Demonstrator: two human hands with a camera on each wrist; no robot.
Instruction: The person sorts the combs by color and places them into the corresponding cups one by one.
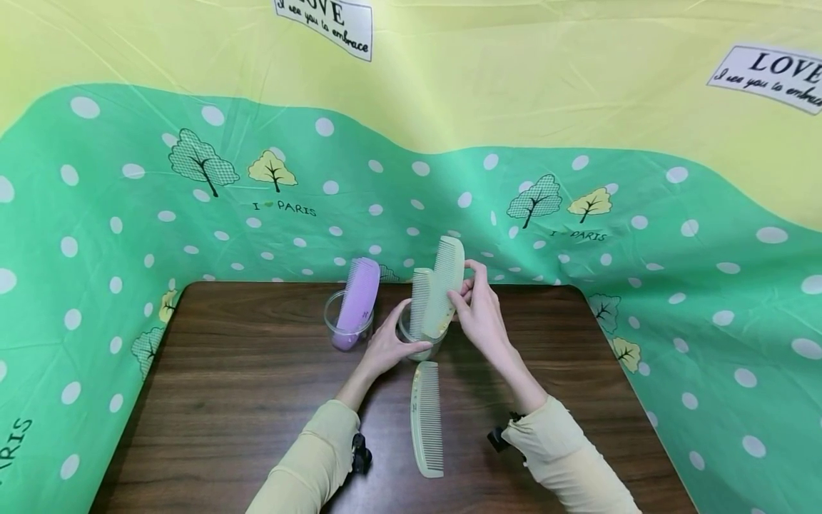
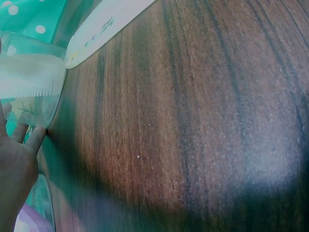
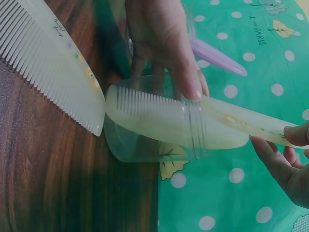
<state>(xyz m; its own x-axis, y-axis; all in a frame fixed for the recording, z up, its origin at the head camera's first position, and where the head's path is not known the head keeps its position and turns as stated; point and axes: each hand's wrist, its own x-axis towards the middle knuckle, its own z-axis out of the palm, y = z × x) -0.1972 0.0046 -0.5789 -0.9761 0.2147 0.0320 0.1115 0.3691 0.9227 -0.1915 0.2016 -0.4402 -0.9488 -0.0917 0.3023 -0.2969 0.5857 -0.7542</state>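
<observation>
My left hand point(image 1: 390, 344) grips a clear jar point(image 3: 140, 152) around its side, with the thumb in front. A pale green comb point(image 3: 149, 116) leans inside that jar, its upper part above the rim. Between the thumb and fingers of my right hand point(image 1: 478, 307) is another pale green comb point(image 1: 449, 275), pinched along its edge. Its lower end is at the jar's mouth, overlapping the first comb in the head view. A third pale green comb point(image 1: 419, 421) lies on the table in front of the jar, teeth facing right.
To the left of my left hand stands a second clear jar point(image 1: 330, 314) with a purple comb point(image 1: 359, 296) in it. Both jars are near the back edge of the brown wooden table point(image 1: 244, 400). Green and yellow printed cloth point(image 1: 411, 182) hangs behind and at the sides.
</observation>
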